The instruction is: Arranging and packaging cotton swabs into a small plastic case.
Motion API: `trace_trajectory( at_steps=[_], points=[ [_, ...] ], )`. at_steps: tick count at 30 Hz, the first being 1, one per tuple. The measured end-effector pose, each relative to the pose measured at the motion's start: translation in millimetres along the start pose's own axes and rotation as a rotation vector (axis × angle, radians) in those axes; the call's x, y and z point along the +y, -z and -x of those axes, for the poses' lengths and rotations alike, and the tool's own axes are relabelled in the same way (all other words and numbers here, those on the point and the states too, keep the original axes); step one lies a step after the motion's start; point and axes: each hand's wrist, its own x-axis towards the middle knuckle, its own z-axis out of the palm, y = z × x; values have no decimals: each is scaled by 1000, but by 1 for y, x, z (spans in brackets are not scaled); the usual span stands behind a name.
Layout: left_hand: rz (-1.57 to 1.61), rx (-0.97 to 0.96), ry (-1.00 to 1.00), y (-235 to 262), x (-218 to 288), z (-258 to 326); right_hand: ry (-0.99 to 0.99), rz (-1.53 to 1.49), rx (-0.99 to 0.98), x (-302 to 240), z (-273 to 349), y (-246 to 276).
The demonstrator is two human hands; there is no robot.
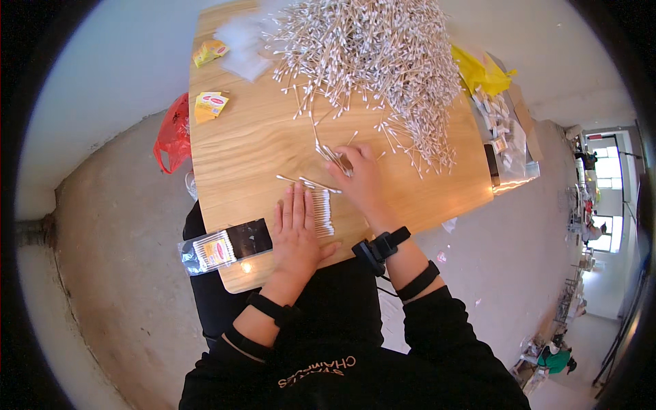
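My left hand lies flat on the wooden table, fingers together, its edge against a neat row of cotton swabs. My right hand reaches further out with its fingers pressed on a small bunch of cotton swabs. A large loose pile of cotton swabs covers the far part of the table. A few single swabs lie between the hands.
A filled clear swab packet with a dark tray lies at the near left edge. Yellow paper packs and clear bags sit at the far left. A yellow bag, small boxes at right. Red bag hangs left.
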Motion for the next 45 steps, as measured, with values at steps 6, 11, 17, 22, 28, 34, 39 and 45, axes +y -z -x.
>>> trace_trajectory(
  at_steps=[6, 11, 17, 22, 28, 34, 39, 45],
  points=[
    [-17, -16, -7, 5, 2, 1, 1, 37, -66, -8, 26, -1],
    [-116, -74, -19, 9, 2, 13, -81, -120, -97, -6, 15, -16],
    [-96, 9, -42, -1, -3, 20, 116, -98, -158, -27, 14, -19],
    [-117, 48, -50, 0, 0, 14, 125, -183, -202, -12, 20, -20],
    [-182, -30, -46, 17, 6, -4, 58, -151, -13, 6, 39, 20],
    [-234, -174, -52, 24, 1, -32, -249, -210, 22, 28, 57, 30],
    [-263, -231, -20, 26, 1, -36, -289, -59, 113, 25, 38, 17],
    [-208, -170, -39, 22, 5, -28, -42, -74, 11, 14, 13, -3]
  ],
)
